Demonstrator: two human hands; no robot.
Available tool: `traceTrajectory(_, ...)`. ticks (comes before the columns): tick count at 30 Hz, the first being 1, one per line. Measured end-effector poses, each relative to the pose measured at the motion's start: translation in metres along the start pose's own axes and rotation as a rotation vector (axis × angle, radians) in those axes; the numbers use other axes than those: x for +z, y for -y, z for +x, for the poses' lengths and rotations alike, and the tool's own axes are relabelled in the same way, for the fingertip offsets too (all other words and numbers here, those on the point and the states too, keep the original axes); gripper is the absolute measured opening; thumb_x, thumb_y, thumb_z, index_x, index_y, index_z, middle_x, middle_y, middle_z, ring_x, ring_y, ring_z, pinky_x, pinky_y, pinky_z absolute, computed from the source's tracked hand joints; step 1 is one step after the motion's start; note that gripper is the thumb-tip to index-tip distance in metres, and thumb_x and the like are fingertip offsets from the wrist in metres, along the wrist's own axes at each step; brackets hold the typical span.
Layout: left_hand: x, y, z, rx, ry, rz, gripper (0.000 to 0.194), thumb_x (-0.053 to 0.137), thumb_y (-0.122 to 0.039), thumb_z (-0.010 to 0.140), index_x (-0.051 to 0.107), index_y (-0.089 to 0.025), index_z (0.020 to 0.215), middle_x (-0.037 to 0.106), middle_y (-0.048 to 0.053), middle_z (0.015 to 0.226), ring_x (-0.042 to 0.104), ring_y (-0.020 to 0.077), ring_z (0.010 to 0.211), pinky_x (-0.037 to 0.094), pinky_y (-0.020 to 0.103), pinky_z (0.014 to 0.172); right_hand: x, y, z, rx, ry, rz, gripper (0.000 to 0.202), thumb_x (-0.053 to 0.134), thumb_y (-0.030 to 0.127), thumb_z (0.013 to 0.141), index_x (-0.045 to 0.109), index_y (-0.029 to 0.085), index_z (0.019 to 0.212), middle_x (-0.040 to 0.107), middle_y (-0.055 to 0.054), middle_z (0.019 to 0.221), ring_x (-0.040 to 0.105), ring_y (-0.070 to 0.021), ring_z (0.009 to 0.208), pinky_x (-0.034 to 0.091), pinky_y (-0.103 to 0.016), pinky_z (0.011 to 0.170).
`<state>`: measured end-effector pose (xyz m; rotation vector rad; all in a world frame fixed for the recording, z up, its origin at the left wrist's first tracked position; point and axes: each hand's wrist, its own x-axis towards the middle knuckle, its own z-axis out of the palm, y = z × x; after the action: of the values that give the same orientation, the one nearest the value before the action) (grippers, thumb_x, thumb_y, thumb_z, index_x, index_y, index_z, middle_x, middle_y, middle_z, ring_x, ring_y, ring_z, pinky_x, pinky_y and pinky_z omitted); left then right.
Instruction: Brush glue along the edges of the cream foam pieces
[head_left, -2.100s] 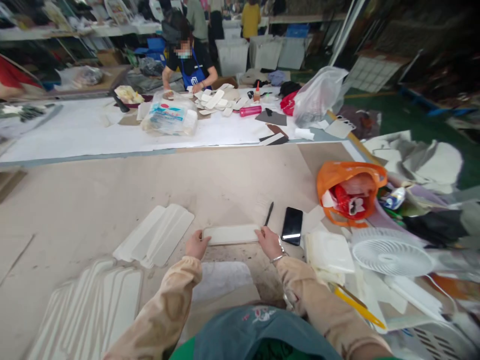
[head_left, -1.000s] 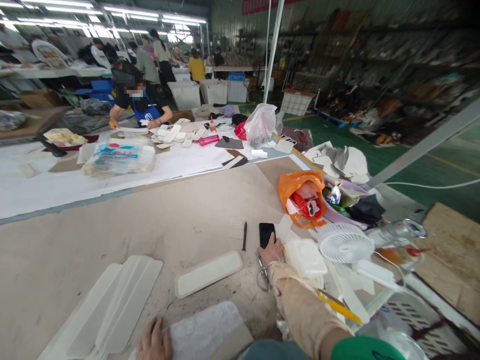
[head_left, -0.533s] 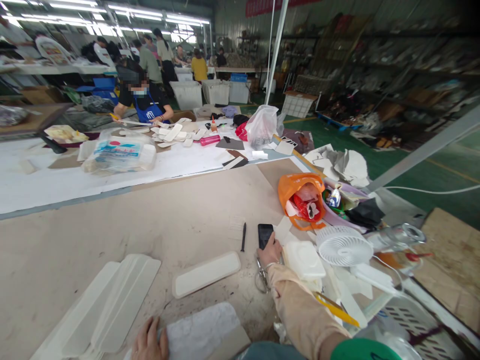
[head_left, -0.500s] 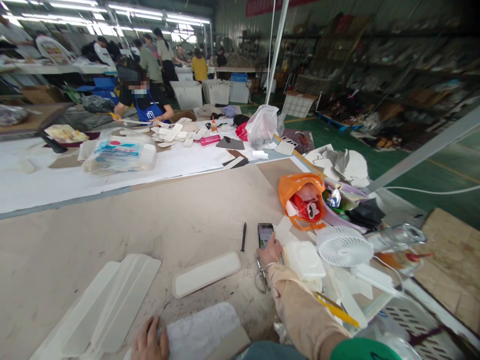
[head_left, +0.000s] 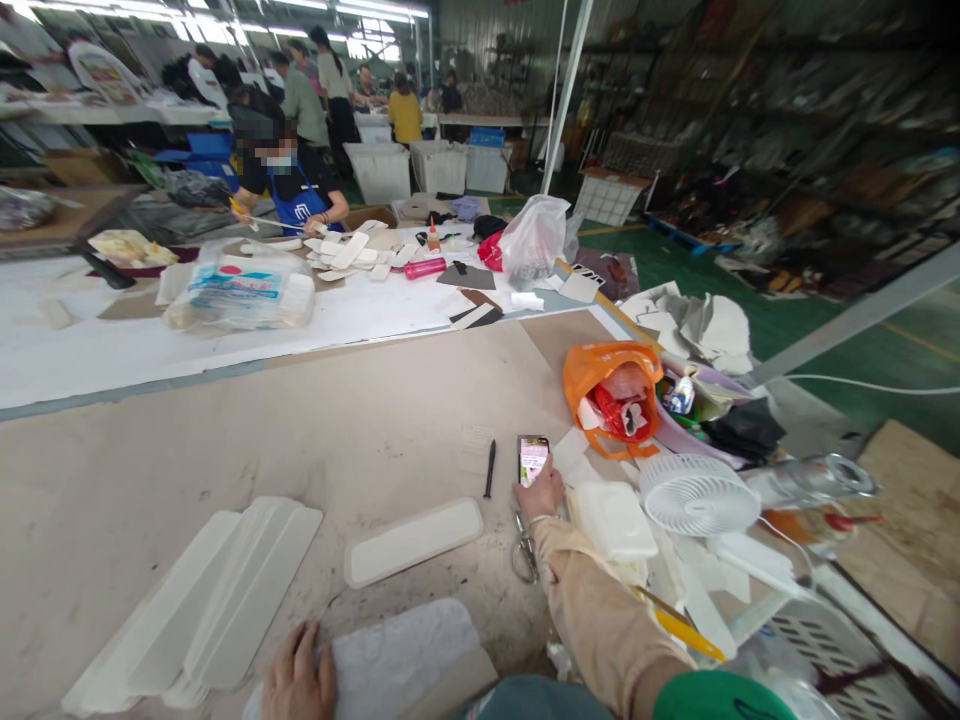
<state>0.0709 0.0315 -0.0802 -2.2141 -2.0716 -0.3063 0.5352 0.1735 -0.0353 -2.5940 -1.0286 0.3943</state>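
Observation:
A phone [head_left: 533,453] lies face up on the table with its screen lit. My right hand [head_left: 541,492] is over its lower end, fingers stretched out and touching the screen. Close below that hand is a pair of scissors [head_left: 524,556], partly covered by the sleeve. To the left of the phone is a black pen [head_left: 490,470]. My left hand [head_left: 302,678] rests flat with its fingers apart at the left edge of a whitish sheet [head_left: 405,645]. A long pale piece with rounded corners [head_left: 415,542] lies between my two hands.
Overlapping pale strips [head_left: 225,600] lie fanned at the left. On the right are an orange bag [head_left: 577,375], a white fan [head_left: 699,495], a white plastic box [head_left: 616,520] and a yellow cutter [head_left: 686,632]. Across the table sits a co-worker [head_left: 289,195] beside scattered pale pieces.
The phone screen has turned from a darker picture to a pink and white one. My right fingers have shifted slightly over it. My left hand stays where it was.

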Motion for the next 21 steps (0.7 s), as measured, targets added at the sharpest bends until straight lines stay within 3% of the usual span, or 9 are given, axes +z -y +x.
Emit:
traceTrajectory(3, 0.001, 0.001, -0.001, -0.017, 0.007, -0.001, 0.057, 0.027, -0.041, 0.093, 0.064, -0.003, 0.113, 0.060, 0.023, 0.122, 0.058, 0.0336, 0.111, 0.048, 0.047, 0.095, 0.001, 0.000, -0.006, -0.036, -0.005, -0.008, 0.096, 0.069, 0.038, 0.072, 0.021, 0.009, 0.151, 0.038, -0.024, 0.137, 0.040, -0.0405, 0.128, 0.032, -0.051, 0.106)
traceTrajectory(6, 0.001, 0.001, -0.001, -0.041, 0.028, -0.019, 0.058, 0.025, -0.043, 0.093, 0.063, -0.004, 0.114, 0.059, 0.022, 0.123, 0.058, 0.0328, 0.113, 0.048, 0.046, 0.096, 0.002, 0.000, -0.016, -0.163, -0.022, -0.022, 0.087, 0.064, 0.035, 0.078, 0.024, 0.009, 0.150, 0.031, -0.024, 0.144, 0.034, -0.0403, 0.132, 0.029, -0.052, 0.109)
traceTrajectory(12, 0.003, 0.002, -0.002, -0.109, 0.079, -0.079, 0.055, 0.026, -0.044, 0.092, 0.061, -0.009, 0.117, 0.058, 0.019, 0.127, 0.055, 0.0317, 0.118, 0.045, 0.046, 0.101, 0.002, -0.009, -0.051, -0.437, 0.073, -0.020, 0.059, 0.056, 0.023, 0.083, 0.045, 0.011, 0.140, 0.051, -0.021, 0.125, 0.047, -0.0358, 0.120, 0.039, -0.050, 0.104)
traceTrajectory(17, 0.005, 0.006, -0.004, -0.134, 0.128, -0.101, 0.054, 0.029, -0.044, 0.091, 0.059, -0.011, 0.121, 0.057, 0.018, 0.130, 0.053, 0.0321, 0.121, 0.042, 0.047, 0.105, -0.015, -0.033, -0.105, -0.691, 0.227, 0.003, 0.046, 0.054, 0.019, 0.086, 0.055, 0.018, 0.131, 0.056, -0.013, 0.124, 0.052, -0.0273, 0.116, 0.042, -0.041, 0.104)
traceTrajectory(21, 0.006, 0.005, -0.004, -0.136, 0.128, -0.078, 0.056, 0.027, -0.043, 0.092, 0.059, -0.008, 0.122, 0.055, 0.020, 0.130, 0.053, 0.0325, 0.121, 0.042, 0.048, 0.105, -0.016, -0.067, -0.138, -0.898, 0.344, -0.007, 0.046, 0.060, 0.020, 0.084, 0.057, 0.022, 0.131, 0.053, -0.009, 0.135, 0.046, -0.0261, 0.126, 0.037, -0.042, 0.111)
